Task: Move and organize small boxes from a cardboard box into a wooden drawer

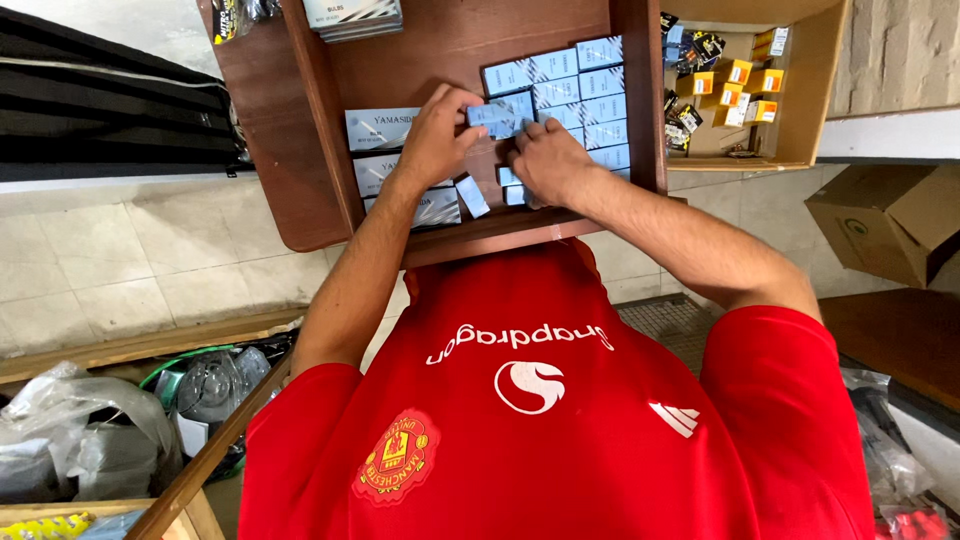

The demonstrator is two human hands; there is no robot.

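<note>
My left hand [437,135] grips a small pale blue-grey box [497,117] by its left end, over a brown wooden shelf [450,50]. My right hand [545,160] rests fingers-down just below that box, touching more small boxes [512,180] on the shelf. A stack of the same pale boxes [585,95] in rows stands just right of both hands. Longer white boxes [380,128] lie in a column left of my left hand. One small box [472,196] lies tilted below my left wrist. I wear a red shirt.
A wooden divider [640,90] bounds the compartment on the right; beyond it are small yellow and black packets [735,90]. A cardboard box [885,220] sits at right. Plastic bags and wrapped items [90,440] lie at lower left. Black cases [100,100] lie upper left.
</note>
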